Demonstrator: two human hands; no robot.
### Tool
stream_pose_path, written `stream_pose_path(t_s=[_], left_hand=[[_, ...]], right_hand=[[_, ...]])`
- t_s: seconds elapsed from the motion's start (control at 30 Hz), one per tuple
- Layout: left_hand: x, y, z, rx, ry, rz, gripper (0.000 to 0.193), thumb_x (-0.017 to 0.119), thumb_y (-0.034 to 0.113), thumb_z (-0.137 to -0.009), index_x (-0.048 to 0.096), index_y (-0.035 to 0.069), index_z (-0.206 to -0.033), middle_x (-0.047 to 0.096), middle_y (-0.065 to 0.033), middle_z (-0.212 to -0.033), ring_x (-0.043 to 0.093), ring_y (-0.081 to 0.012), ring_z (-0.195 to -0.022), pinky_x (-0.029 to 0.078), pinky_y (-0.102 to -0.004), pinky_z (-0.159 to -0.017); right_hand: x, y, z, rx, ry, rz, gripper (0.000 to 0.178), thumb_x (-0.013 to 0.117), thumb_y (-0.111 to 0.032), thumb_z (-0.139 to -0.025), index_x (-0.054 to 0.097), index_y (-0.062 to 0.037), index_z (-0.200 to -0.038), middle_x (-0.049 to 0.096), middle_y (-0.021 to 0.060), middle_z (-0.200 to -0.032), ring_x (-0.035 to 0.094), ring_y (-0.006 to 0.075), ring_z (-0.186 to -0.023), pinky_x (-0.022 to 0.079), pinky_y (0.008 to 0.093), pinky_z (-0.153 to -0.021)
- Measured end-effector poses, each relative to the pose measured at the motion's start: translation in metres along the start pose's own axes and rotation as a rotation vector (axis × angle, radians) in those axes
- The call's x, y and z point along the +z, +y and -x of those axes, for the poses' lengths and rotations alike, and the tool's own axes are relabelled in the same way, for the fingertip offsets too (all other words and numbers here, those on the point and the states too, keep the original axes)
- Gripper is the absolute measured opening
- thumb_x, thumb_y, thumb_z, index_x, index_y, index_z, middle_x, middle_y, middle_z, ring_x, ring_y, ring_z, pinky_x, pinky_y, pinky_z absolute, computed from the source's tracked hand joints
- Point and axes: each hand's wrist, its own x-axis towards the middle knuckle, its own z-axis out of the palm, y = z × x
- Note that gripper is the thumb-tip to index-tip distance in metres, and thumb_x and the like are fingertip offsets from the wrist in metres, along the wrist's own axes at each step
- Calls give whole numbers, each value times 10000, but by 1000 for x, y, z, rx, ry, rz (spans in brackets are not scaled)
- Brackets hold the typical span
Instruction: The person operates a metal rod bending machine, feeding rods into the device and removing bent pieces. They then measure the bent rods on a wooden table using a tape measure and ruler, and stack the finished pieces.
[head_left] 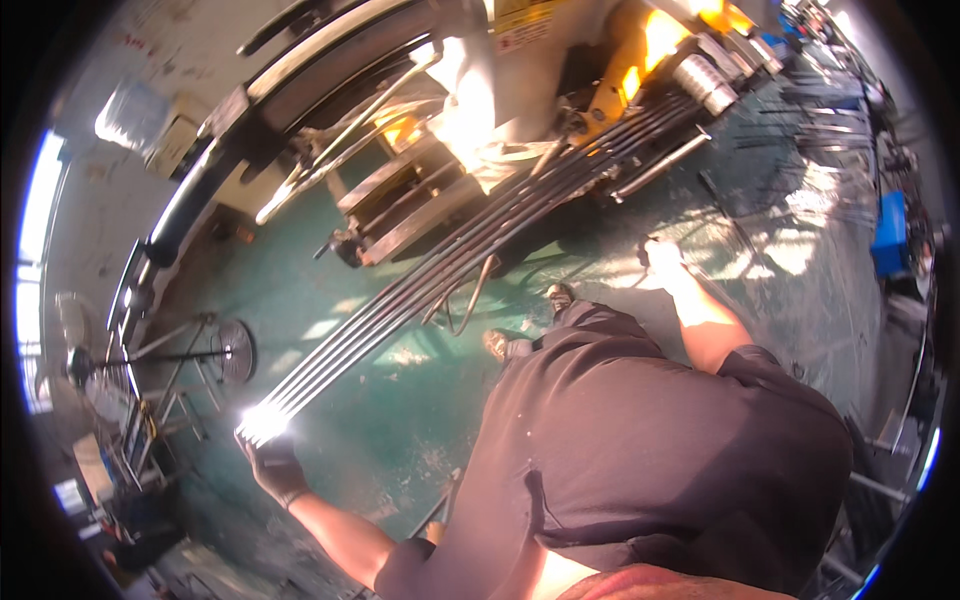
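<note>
Several long metal rods [400, 305] run side by side in a slanting bundle from the lower left up to the machine at the upper right. At their near left ends is my left hand [275, 470], in a dark glove with its fingers closed around them; glare whitens the tips there. My right hand [663, 258] hangs to the right of the bundle, apart from it, above the floor. Strong light washes out its fingers, so their pose is unclear.
A machine with a yellow arm [615, 90] and a ridged metal cylinder [705, 85] stands ahead. On the left is a pedestal fan [236, 350] by a metal frame. More rods [825, 110] lie at the far right, near a blue box [888, 235]. The floor [390, 440] is green.
</note>
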Motion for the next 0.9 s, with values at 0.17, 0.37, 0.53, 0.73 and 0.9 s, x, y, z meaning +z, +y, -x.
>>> stream_pose_path(t_s=[0.17,0.37,0.53,0.73,0.9], left_hand=[[48,-18,-13,32,379,259,650,392,534,-1174,415,151,-1699,400,-158,-1757,412,-390,-1587,269,-559,-1341],[80,-96,9,129,764,433,622,386,497,-1183,465,73,-1632,431,-158,-1737,410,-410,-1584,288,-650,-1323],[23,-279,54,-139,-216,-512,449,414,437,-1168,576,166,-1487,557,-44,-1593,489,-280,-1462,395,-552,-1224],[321,-410,102,-294,-264,-1102,351,577,323,-1043,682,189,-1351,635,-44,-1510,547,-283,-1420,452,-485,-1177],[411,-438,101,264,-1033,-1934,303,713,227,-940,770,208,-1237,701,-43,-1441,595,-285,-1385,500,-429,-1139]], right_hand=[[-34,-5,16,-59,38,-47,241,655,-219,-956,749,-14,-871,752,119,-770,683,222,-642,564,382,-617],[-71,48,-21,-72,-44,-215,207,683,-222,-1021,751,-32,-973,699,48,-784,637,156,-664,506,344,-583],[-103,90,-53,124,-127,-314,311,785,-338,-989,796,-57,-856,747,33,-738,659,139,-612,518,352,-579],[-171,176,-122,151,-84,-35,377,801,-432,-966,825,-70,-1070,791,97,-816,727,207,-673,578,397,-681],[-227,173,-176,137,-86,346,509,754,-494,-965,808,-32,-1171,819,205,-1028,777,360,-927,597,433,-874]])
